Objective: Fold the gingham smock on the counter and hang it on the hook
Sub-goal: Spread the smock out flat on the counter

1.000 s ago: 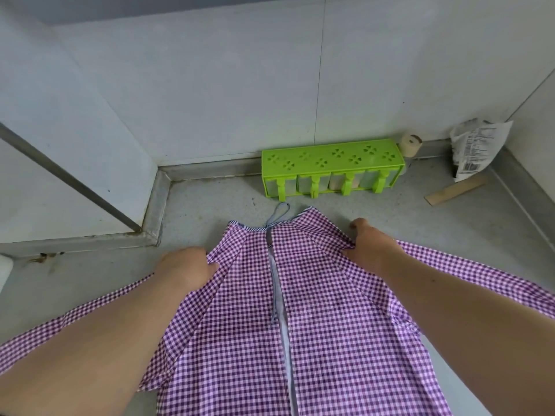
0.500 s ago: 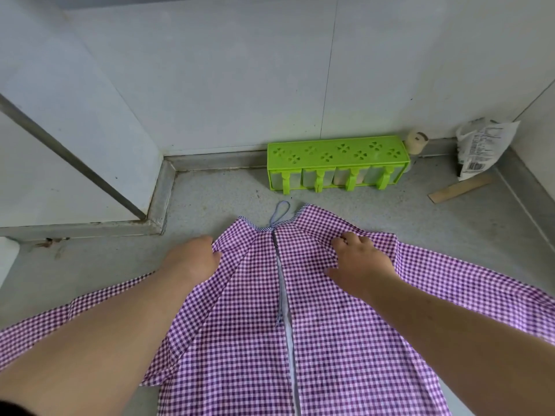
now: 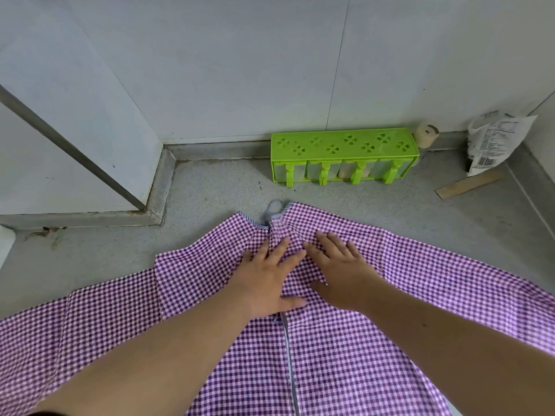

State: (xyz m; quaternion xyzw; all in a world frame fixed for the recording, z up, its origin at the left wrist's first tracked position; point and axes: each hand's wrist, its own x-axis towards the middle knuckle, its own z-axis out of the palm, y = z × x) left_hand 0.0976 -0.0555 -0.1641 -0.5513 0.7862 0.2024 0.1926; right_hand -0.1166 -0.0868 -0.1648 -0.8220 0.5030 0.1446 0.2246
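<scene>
Smoothing stage, folding barely begun.
Left hand (image 3: 265,279) and right hand (image 3: 341,273) flat, fingers spread, side by side, pressing purple gingham cotton smock (image 3: 345,355) on grey speckled bench (image 3: 210,193); sleeves unfolded at 3 and 9 o'clock, hanging undone.

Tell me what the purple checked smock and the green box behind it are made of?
The smock looks like thin woven cloth, probably cotton: matte, with soft creases where it lies flat. The green box looks like moulded plastic: smooth, slightly shiny, with clover shapes cut through its top. The counter looks like speckled grey stone or a stone-look surface; which, I cannot tell.
</scene>
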